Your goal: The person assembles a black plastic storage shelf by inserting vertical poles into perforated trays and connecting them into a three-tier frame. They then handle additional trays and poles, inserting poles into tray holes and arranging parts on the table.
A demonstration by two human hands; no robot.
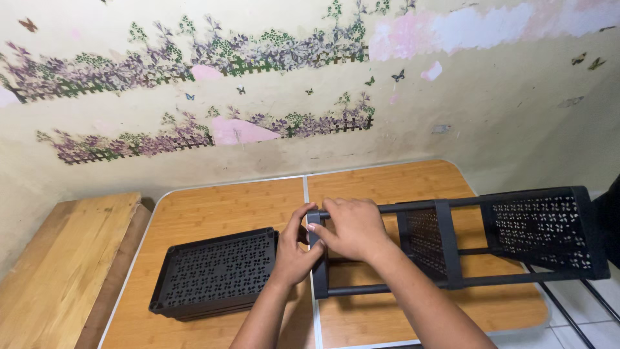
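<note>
Both hands meet at the near end of a black rack frame [452, 242] lying on its side across the wooden folding table [213, 207]. The right hand [352, 226] is curled over the frame's end post; the left hand [294, 249] pinches beside it, though what its fingers grip is hidden. Left of the frame, a stack of black perforated trays [216, 271] rests on the table.

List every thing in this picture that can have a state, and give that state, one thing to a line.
Left hand: gripping the rack's end bar from the left.
Right hand: closed over the end bar's top corner.
Black rack frame: lying on its side, two perforated shelves fitted, overhanging the table's right edge.
Loose shelf trays: stacked flat, unattached.
Folding table: unfolded.
Wooden bench: bare.
</note>
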